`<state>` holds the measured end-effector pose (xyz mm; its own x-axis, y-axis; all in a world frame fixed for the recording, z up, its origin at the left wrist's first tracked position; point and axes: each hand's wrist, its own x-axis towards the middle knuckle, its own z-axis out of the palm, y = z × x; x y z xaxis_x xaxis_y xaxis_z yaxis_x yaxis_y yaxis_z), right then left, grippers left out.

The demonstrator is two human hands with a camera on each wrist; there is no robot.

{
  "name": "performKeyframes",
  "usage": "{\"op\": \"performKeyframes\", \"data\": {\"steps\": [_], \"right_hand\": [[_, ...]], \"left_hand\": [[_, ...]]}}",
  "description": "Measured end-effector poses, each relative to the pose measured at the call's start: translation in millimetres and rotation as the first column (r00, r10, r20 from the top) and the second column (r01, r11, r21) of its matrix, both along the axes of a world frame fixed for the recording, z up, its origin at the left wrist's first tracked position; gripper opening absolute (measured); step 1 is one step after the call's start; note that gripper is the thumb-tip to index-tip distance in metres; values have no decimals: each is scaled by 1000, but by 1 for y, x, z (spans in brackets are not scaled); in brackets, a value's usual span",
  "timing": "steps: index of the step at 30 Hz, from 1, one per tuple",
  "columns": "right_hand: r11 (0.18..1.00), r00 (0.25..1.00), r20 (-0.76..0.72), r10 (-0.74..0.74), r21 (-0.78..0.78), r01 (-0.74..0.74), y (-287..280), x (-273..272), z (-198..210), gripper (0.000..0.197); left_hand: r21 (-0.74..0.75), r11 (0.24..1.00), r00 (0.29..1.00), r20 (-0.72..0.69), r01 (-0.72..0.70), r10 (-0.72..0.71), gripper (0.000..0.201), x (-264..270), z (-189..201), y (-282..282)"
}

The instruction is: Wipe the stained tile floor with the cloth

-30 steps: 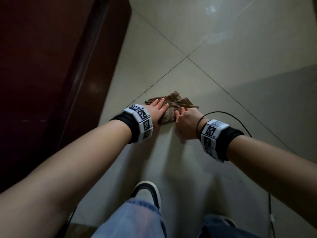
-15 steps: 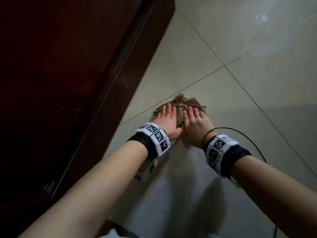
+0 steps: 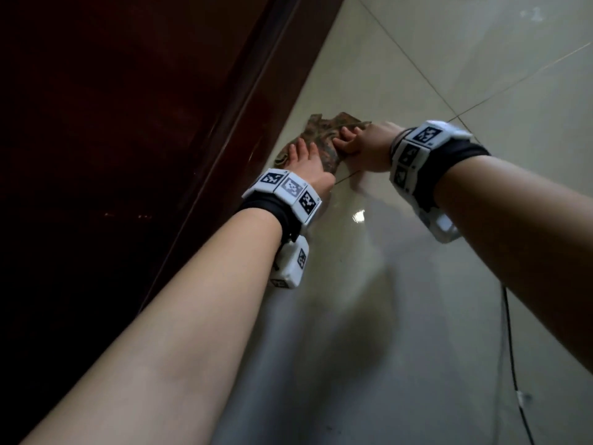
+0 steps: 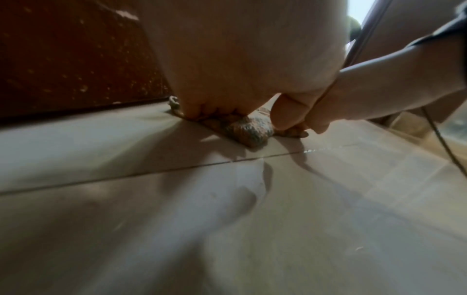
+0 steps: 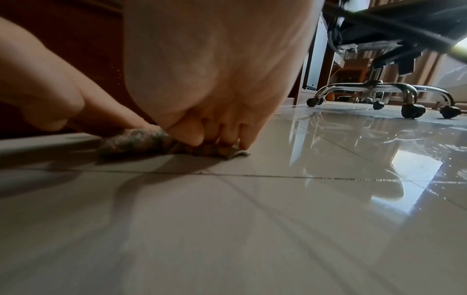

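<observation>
A crumpled brown patterned cloth [image 3: 324, 130] lies on the glossy beige tile floor [image 3: 417, 284], close to the foot of a dark wooden door. My left hand [image 3: 308, 162] lies on its left part with straight fingers pressing down; the left wrist view shows those fingertips [image 4: 202, 113] on the cloth [image 4: 250, 129]. My right hand [image 3: 365, 149] bears on the right part with bent fingers and thumb gripping the fabric. In the right wrist view its fingertips [image 5: 227, 139] dig into the cloth [image 5: 136, 139].
The dark red-brown door [image 3: 128, 123] rises at the left, right beside the cloth. A thin black cable [image 3: 513, 364] trails over the floor at the right. An office chair's chrome base on castors [image 5: 379, 89] stands further off on the wet-looking tiles.
Both hands have slid the cloth left, up against the door's foot. My right fingers, flat half a second ago, are now bent on the fabric.
</observation>
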<state>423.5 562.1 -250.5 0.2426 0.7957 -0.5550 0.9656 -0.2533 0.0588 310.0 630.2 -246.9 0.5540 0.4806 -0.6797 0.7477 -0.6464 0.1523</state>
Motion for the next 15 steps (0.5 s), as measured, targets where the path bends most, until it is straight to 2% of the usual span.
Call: {"op": "performKeyframes", "data": {"steps": [3,9,15], "right_hand": [[998,998,55,18,-60,-15,9,1,0,64],[992,977,198,84,-114,-62,13,-8,-8,59],[990,969,219,115,-105,-93,8,-27,-3,61]], "left_hand": [[-13,999,999,31,-31,31,78,3,0,2],[-20,1000,998,59,-24,25,83,-1,-3,4],[-46,999,997,81,-1,5,84,-14,-9,8]]}}
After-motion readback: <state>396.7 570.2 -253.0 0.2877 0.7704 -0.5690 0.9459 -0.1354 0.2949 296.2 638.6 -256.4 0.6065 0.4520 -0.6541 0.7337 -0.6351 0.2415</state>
